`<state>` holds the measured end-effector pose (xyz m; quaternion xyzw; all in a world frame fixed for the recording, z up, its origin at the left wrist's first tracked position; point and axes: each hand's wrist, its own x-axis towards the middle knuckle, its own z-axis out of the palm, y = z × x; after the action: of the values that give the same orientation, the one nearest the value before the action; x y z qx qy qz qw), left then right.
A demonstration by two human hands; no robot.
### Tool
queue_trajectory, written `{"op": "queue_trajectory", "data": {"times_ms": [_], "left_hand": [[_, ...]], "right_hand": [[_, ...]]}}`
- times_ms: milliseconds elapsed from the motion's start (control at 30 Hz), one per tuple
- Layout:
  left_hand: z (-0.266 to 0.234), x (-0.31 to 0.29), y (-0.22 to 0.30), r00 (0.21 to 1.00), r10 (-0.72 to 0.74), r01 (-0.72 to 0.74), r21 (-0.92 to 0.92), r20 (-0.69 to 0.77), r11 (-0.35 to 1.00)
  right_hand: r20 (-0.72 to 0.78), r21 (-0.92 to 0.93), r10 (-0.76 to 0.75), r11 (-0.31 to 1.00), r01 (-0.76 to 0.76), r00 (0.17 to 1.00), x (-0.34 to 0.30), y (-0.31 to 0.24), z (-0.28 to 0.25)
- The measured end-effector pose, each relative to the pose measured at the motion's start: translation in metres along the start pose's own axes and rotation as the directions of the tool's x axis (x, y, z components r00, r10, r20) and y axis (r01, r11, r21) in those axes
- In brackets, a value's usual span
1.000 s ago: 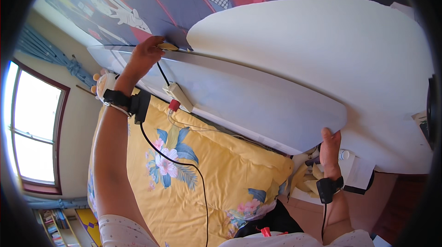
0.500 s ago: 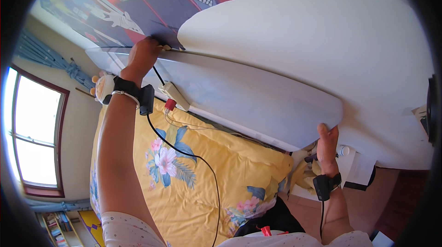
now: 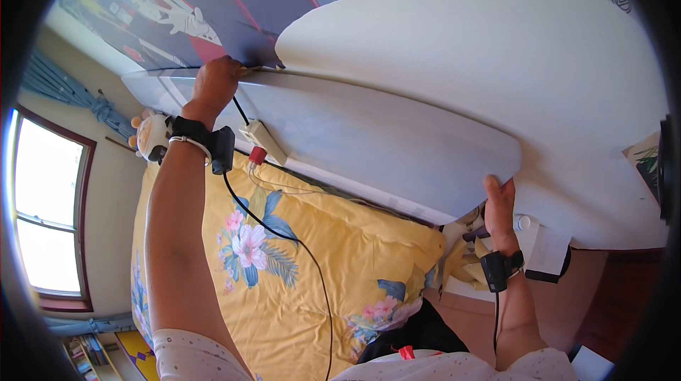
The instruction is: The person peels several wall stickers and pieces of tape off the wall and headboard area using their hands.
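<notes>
A long pale grey-blue headboard-like panel [image 3: 383, 140] slants across the middle, between the bed and the wall. My left hand [image 3: 216, 83] is closed at the panel's upper edge, towards its left part. A small beige bit shows at its fingertips; what they hold is hidden. Just below it, a black cord runs down to a white power strip [image 3: 264, 142] with a red plug [image 3: 257, 156] in it. My right hand [image 3: 499, 207] grips the panel's lower right corner, thumb on the front face and fingers hidden behind. Both wrists wear black devices.
A bed with a yellow floral quilt [image 3: 312, 267] lies below the panel. Behind it are a colourful cartoon mural [image 3: 213, 12] and a large white curved surface [image 3: 482, 47]. A plush toy [image 3: 150, 136] sits at the left, near a window [image 3: 48, 203]. A white cylinder [image 3: 522, 223] stands by my right hand.
The view has shifted slightly, so most things sit a little further left. My right hand stays on the panel's corner, and my left hand remains at its upper edge.
</notes>
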<state>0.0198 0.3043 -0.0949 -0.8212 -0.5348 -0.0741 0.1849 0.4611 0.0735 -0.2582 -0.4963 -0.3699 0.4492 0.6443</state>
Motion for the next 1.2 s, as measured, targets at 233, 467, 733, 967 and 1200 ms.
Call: {"op": "queue_trajectory", "data": {"times_ms": [233,467,733,967,1200], "left_hand": [[0.001,-0.001,-0.009,0.995,-0.101,0.100,-0.139,0.002,0.985],[0.001,-0.001,-0.014,0.956,-0.289,0.275,-0.498,0.051,0.822],[0.003,-0.004,-0.034,0.811,-0.544,0.497,-0.746,0.217,0.444],[0.012,-0.009,-0.045,0.746,-0.623,0.575,-0.697,0.234,0.427],[0.002,-0.016,-0.045,0.734,-0.628,0.581,-0.718,0.258,0.383]], "right_hand": [[-0.012,0.017,0.000,1.000,0.000,1.000,-0.002,-0.004,0.000],[0.040,0.009,0.008,1.000,-0.008,0.999,0.001,-0.004,-0.007],[0.048,0.010,0.057,0.998,-0.057,0.997,0.001,-0.010,-0.007],[0.032,-0.017,0.103,0.995,-0.103,0.994,0.003,-0.012,-0.013],[0.094,-0.003,0.159,0.987,-0.159,0.983,0.006,-0.017,-0.008]]}}
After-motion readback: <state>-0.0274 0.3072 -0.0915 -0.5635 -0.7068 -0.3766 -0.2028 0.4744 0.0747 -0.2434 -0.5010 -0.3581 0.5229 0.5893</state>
